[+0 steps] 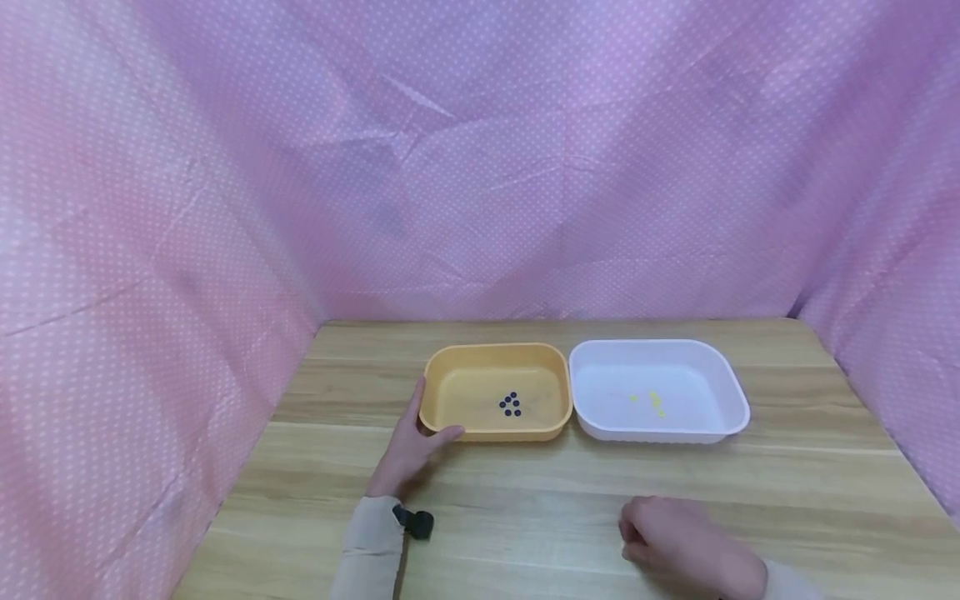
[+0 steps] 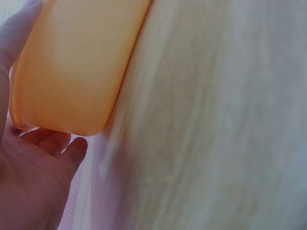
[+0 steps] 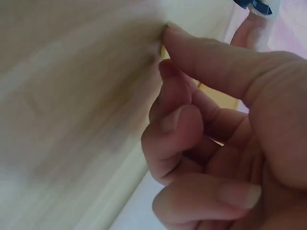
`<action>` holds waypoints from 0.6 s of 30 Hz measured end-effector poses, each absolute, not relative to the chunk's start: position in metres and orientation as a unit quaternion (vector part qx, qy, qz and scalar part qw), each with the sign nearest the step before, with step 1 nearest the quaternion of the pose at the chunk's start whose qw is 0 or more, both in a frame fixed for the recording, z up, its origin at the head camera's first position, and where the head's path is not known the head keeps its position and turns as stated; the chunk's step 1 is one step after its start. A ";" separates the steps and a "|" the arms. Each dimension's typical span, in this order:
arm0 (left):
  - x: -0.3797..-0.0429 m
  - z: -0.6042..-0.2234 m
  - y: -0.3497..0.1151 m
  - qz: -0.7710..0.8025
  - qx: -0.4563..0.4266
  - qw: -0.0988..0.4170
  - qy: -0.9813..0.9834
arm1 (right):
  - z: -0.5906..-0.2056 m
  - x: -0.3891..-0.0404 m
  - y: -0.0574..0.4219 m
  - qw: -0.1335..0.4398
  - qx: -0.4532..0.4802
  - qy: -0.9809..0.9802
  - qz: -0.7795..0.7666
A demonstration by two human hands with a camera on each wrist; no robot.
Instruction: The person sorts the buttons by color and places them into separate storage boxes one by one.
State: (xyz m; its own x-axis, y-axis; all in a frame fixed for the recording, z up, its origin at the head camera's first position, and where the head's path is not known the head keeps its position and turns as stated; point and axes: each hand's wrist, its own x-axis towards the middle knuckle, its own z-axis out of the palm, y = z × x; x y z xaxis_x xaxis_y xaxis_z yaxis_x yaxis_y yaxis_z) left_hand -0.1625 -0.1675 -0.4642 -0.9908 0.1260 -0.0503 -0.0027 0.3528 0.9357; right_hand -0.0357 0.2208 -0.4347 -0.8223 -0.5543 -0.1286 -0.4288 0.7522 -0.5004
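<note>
With the thumb over the near rim and the fingers along the left end, my left hand (image 1: 411, 446) grips the orange-yellow tray (image 1: 487, 436). Several small dark blue round pieces (image 1: 513, 403) lie grouped inside it. In the left wrist view the tray's outer wall (image 2: 76, 67) fills the space beside my palm. My right hand (image 1: 671, 533) is low over the table in front of the white tray (image 1: 660, 435). Its fingers are curled, and a yellow sliver (image 3: 163, 51) shows between thumb and index fingertip, a small yellow piece that they pinch, mostly hidden. Small yellow pieces (image 1: 656, 400) lie in the white tray.
Both trays stand side by side, rims nearly touching, on a wood-grain table (image 1: 517, 517). Pink dotted cloth (image 1: 480, 167) hangs behind the table and along both sides. A black strap with a small device (image 1: 416, 523) is on the left wrist.
</note>
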 end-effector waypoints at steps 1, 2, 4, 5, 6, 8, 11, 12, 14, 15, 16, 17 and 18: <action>-0.163 -0.464 -0.167 0.565 0.033 0.059 0.822 | -0.435 -0.035 0.220 0.127 -0.270 0.927 -0.226; -0.162 -0.463 -0.168 0.565 0.031 0.061 0.822 | -0.435 -0.034 0.219 0.117 -0.274 0.928 -0.222; -0.162 -0.461 -0.167 0.564 0.026 0.070 0.822 | -0.436 -0.033 0.217 0.096 -0.281 0.931 -0.212; -0.161 -0.460 -0.167 0.563 0.024 0.074 0.823 | -0.436 -0.032 0.215 0.088 -0.283 0.932 -0.209; -0.161 -0.458 -0.166 0.561 0.021 0.079 0.824 | -0.435 -0.032 0.214 0.082 -0.285 0.933 -0.206; -0.159 -0.453 -0.165 0.558 0.017 0.087 0.825 | -0.435 -0.031 0.211 0.072 -0.285 0.935 -0.199; -0.158 -0.449 -0.163 0.554 0.015 0.091 0.827 | -0.435 -0.030 0.206 0.071 -0.284 0.940 -0.179; -0.158 -0.450 -0.163 0.554 0.014 0.091 0.828 | -0.435 -0.030 0.204 0.067 -0.289 0.941 -0.163; -0.159 -0.453 -0.164 0.555 0.014 0.088 0.827 | -0.436 -0.028 0.201 0.058 -0.300 0.944 -0.125; -0.160 -0.455 -0.165 0.555 0.013 0.085 0.827 | -0.436 -0.027 0.199 0.053 -0.307 0.944 -0.104; -0.161 -0.457 -0.166 0.555 0.013 0.082 0.828 | -0.437 -0.026 0.197 0.046 -0.315 0.944 -0.083; -0.161 -0.459 -0.166 0.554 0.013 0.078 0.829 | -0.437 -0.025 0.195 0.034 -0.322 0.944 -0.063; -0.162 -0.461 -0.167 0.554 0.014 0.073 0.829 | -0.438 -0.025 0.193 0.023 -0.329 0.943 -0.045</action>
State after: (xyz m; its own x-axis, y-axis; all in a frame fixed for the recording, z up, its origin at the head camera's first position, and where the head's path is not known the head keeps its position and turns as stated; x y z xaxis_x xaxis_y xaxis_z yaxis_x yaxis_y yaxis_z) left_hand -0.1621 -0.1669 -0.4610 -0.9889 0.1037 -0.1067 -0.0588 0.3859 0.9207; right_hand -0.0246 0.1930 -0.4383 -0.7824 -0.6226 -0.0142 -0.6184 0.7794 -0.1002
